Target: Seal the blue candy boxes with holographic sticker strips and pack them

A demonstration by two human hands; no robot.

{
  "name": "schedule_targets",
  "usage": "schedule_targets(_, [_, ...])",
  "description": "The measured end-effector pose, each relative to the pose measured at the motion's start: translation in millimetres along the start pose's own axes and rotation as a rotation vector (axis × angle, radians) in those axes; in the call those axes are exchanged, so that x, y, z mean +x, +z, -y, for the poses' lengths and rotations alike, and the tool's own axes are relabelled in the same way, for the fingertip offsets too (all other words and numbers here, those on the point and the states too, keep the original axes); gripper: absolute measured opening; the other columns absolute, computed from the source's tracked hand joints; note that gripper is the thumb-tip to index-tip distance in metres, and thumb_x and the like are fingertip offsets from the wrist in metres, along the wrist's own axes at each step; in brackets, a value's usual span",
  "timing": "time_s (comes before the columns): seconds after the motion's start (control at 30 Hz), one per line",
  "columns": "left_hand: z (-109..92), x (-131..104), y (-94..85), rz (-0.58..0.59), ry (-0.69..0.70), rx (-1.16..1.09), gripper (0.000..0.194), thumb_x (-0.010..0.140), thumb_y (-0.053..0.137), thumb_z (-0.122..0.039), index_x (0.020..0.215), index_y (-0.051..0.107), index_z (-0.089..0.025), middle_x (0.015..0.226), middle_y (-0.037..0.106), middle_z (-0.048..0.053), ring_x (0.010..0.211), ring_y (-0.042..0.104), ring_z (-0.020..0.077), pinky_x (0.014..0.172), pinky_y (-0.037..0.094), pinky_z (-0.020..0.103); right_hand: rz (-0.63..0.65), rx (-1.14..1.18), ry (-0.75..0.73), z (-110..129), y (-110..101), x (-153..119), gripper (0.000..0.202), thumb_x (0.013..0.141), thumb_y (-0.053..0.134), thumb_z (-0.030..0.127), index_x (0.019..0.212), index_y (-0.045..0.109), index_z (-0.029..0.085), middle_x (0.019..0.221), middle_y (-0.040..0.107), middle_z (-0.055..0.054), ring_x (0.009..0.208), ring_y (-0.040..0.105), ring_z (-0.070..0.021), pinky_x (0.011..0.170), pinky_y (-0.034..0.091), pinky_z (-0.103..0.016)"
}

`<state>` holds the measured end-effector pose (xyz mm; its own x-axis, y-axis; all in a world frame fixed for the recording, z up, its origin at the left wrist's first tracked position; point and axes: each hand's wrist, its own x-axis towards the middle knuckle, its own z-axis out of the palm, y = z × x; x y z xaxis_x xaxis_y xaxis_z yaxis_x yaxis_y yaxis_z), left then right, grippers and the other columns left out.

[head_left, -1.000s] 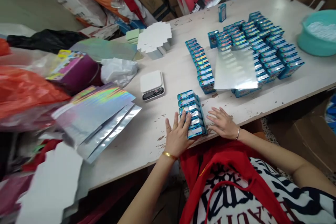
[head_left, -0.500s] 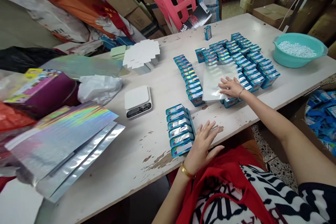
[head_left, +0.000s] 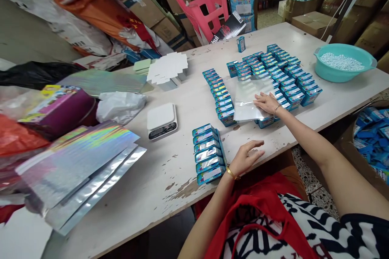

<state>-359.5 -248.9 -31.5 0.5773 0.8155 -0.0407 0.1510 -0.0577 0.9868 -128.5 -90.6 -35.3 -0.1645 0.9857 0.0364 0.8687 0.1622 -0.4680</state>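
My right hand (head_left: 266,102) lies with fingers spread on a clear plastic sheet or bag (head_left: 244,103), which rests over part of a block of small blue boxes (head_left: 293,85). Its fingers press flat and grip nothing. My left hand (head_left: 245,157) is above the table's front edge, fingers apart and pointing right, with nothing in it. Just left of that hand stands a short row of blue boxes (head_left: 208,154), shiny ends up. Another row of blue boxes (head_left: 219,97) runs along the left side of the plastic.
A white scale (head_left: 162,120) sits mid-table, with stacked white cartons (head_left: 167,68) behind. Silvery bags (head_left: 82,166) lie at left. At right is a turquoise basin (head_left: 343,73) of white pellets. One blue box (head_left: 241,44) stands apart at the back.
My left hand has moved right, away from the short row of boxes, its fingers turning toward the right. My right hand stays on the plastic. The view has shifted slightly.
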Motion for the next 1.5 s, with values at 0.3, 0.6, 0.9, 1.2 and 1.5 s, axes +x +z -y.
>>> schedule_targets(0.3, [0,48,6.6,-0.304,-0.128,-0.395,0.041,0.071,0.08,-0.047,0.096,0.072,-0.015,0.088,0.074,0.007,0.079,0.068,0.0146,0.073,0.051,0.026,-0.167,-0.219,0.008,24,-9,-41,0.029,0.097,0.051,0.032,0.099,0.076,0.018,0.111,0.068,-0.013,0.108,0.057,-0.0279,0.094,0.043,-0.041])
schedule_targets(0.6, [8,53,21.7,-0.261,-0.182,-0.426,0.048,0.067,0.082,-0.051,0.095,0.07,-0.014,0.085,0.073,0.007,0.075,0.068,0.0141,0.071,0.05,0.026,-0.113,-0.229,0.013,32,-24,-39,0.024,0.1,0.041,0.019,0.103,0.065,0.015,0.109,0.066,-0.014,0.1,0.058,-0.0245,0.082,0.043,-0.033])
schedule_targets(0.9, [2,59,31.7,-0.428,-0.191,-0.691,0.066,0.067,0.081,-0.054,0.119,0.059,-0.021,0.108,0.072,0.008,0.088,0.07,0.0155,0.076,0.054,0.026,-0.182,-0.061,-0.118,96,7,-154,0.037,0.103,0.031,0.026,0.111,0.065,0.019,0.111,0.068,-0.013,0.1,0.063,-0.0226,0.087,0.05,-0.034])
schedule_targets(1.2, [-22,-19,31.4,0.267,-0.1,-0.448,0.05,0.076,0.072,-0.064,0.093,0.078,-0.018,0.07,0.075,0.01,0.084,0.074,0.0337,0.076,0.058,0.045,-0.056,0.16,0.27,-40,74,-340,0.058,0.087,0.046,0.072,0.119,0.071,0.029,0.143,0.057,-0.012,0.142,0.041,-0.0388,0.114,0.029,-0.067])
schedule_targets(1.5, [-17,14,45.9,0.381,-0.228,-0.405,0.046,0.084,0.071,-0.051,0.108,0.072,-0.012,0.086,0.078,0.013,0.077,0.075,0.0248,0.082,0.056,0.038,-0.284,1.698,0.605,-3,25,-340,0.094,0.079,0.016,0.092,0.12,0.066,0.024,0.121,0.072,-0.013,0.11,0.069,-0.0287,0.095,0.054,-0.051])
